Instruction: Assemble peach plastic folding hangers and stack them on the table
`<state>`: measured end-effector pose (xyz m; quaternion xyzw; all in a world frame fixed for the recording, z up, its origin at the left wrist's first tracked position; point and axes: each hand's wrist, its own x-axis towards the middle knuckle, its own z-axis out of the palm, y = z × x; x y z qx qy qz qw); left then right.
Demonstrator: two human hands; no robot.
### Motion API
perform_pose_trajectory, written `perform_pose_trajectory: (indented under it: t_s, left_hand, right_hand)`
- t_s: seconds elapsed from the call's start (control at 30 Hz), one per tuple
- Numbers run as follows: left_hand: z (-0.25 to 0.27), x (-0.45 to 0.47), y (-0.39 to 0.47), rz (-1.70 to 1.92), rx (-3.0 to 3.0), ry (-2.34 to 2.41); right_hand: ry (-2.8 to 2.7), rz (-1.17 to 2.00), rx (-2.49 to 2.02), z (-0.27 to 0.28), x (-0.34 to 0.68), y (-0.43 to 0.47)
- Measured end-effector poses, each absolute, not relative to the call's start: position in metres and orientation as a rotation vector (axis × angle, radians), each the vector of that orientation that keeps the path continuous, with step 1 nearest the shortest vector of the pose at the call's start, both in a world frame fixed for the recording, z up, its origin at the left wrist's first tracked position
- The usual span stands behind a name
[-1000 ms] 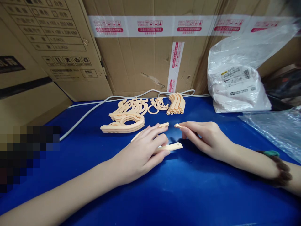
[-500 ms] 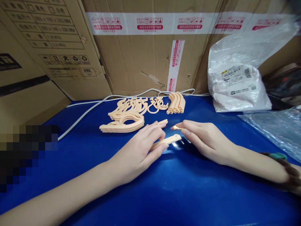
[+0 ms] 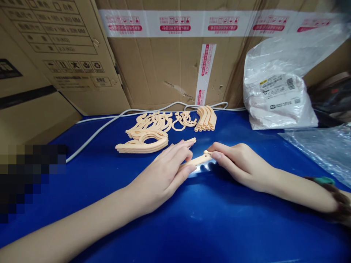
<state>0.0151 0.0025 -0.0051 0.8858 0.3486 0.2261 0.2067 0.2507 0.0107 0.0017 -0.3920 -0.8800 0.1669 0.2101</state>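
On the blue worktop (image 3: 175, 226), the left hand (image 3: 161, 175) is lying palm down with its fingers closing loosely over a peach plastic strip (image 3: 197, 160), while a second strip (image 3: 189, 141) is poking out past its fingertips. The right hand (image 3: 238, 164) is pinching a small peach piece (image 3: 206, 152) against the far end of that first strip. Behind the strip, a stack of peach hanger parts (image 3: 142, 144) is lying, with a white cable (image 3: 109, 122) beyond it and a white plastic bag (image 3: 276, 98) off to its right.
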Motion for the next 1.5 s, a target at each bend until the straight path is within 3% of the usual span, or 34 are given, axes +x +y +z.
perform_pose_trajectory:
  t_s: [0.43, 0.93, 1.5]
  left_hand:
    - [-0.0073, 0.0149, 0.0038, 0.553, 2.607, 0.944]
    - [-0.0085, 0.0120, 0.0058, 0.459, 2.665, 0.914]
    - [-0.0073, 0.0123, 0.0050, 0.431, 2.679, 0.886]
  right_hand:
    - [-2.532, 0.510, -0.992, 0.0004, 0.2540, 0.0134]
    - [-2.635, -0.158, -0.848, -0.0037, 0.2602, 0.0141]
    - [-2.649, -0.482, -0.731, -0.0025, 0.2606, 0.0147]
